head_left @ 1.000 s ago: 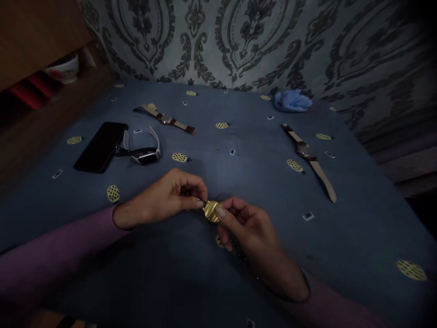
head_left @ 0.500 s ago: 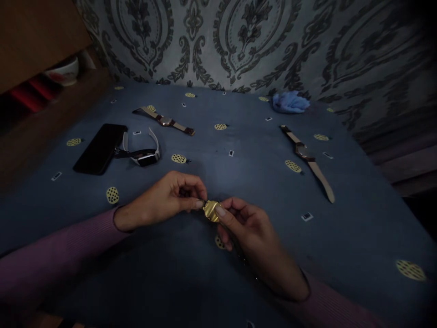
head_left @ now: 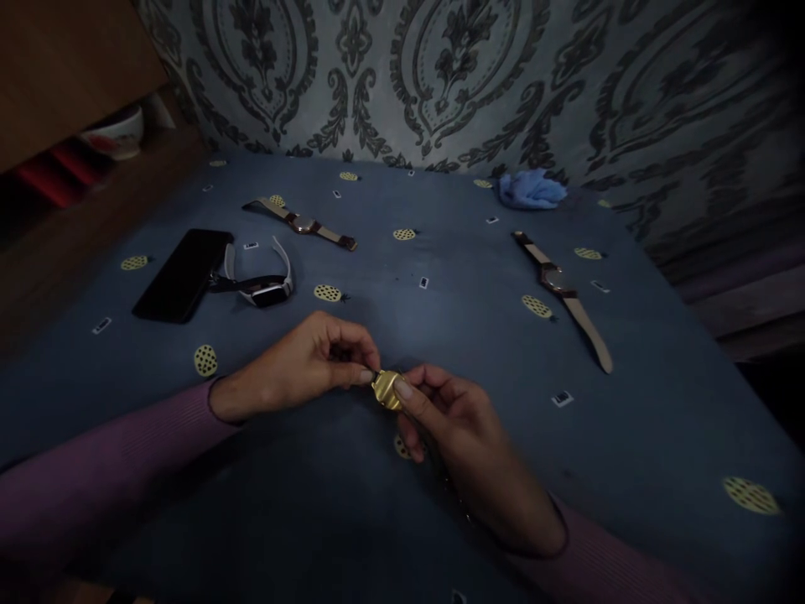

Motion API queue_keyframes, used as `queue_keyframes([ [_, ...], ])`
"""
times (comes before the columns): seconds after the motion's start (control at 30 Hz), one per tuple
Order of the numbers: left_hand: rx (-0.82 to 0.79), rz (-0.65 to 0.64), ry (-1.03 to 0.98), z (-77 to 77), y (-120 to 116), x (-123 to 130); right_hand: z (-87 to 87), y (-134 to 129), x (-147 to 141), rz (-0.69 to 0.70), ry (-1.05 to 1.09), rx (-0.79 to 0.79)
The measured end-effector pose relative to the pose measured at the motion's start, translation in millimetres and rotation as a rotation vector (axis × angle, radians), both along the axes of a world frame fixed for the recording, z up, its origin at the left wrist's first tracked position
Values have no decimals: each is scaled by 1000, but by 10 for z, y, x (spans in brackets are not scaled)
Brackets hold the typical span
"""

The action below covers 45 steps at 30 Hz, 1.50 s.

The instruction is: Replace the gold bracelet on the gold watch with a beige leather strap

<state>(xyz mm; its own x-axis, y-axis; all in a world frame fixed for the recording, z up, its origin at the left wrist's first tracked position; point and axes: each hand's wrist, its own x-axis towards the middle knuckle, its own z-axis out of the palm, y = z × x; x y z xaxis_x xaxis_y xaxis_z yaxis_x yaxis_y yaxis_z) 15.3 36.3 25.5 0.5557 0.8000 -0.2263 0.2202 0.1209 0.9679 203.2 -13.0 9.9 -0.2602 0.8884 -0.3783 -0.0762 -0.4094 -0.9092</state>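
Note:
A gold-coloured watch (head_left: 386, 391) is between my hands, low over the middle of the table, the smooth gold face of its case turned up. My right hand (head_left: 462, 428) grips the case, thumb pressed on top and fingers curled beneath. With thumb and forefinger, my left hand (head_left: 320, 359) pinches the watch at its left end, by a small dark piece that looks like the strap. A dark strap trails below my right hand, mostly lost in shadow.
A black phone (head_left: 184, 275) and a smartwatch with a pale band (head_left: 270, 294) lie at the left. Two watches with brown-and-beige straps lie at the back left (head_left: 304, 225) and right (head_left: 554, 279). A crumpled blue cloth (head_left: 532, 190) sits near the wall, on the blue patterned tablecloth (head_left: 433, 335).
The whole view has shifted very slightly. Both hands keep the same hold on the gold watch, and nothing else has visibly moved.

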Motion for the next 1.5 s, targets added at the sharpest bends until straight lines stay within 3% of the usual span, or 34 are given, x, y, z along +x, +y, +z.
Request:
queue_keyframes([
  [0.37, 39, -48, -5, 29, 37, -3, 9, -4, -23, -35, -1, -35],
  [0.77, 43, -196, 44, 21, 73, -45, 33, -26, -38, 18, -76, -6],
  [1.13, -99, -70, 3, -42, 40, -53, 46, -6, -32, 66, -100, 18],
  [1.5, -149, -60, -84, -38, 48, -68, 48, -16, -28, 48, -110, 7],
])
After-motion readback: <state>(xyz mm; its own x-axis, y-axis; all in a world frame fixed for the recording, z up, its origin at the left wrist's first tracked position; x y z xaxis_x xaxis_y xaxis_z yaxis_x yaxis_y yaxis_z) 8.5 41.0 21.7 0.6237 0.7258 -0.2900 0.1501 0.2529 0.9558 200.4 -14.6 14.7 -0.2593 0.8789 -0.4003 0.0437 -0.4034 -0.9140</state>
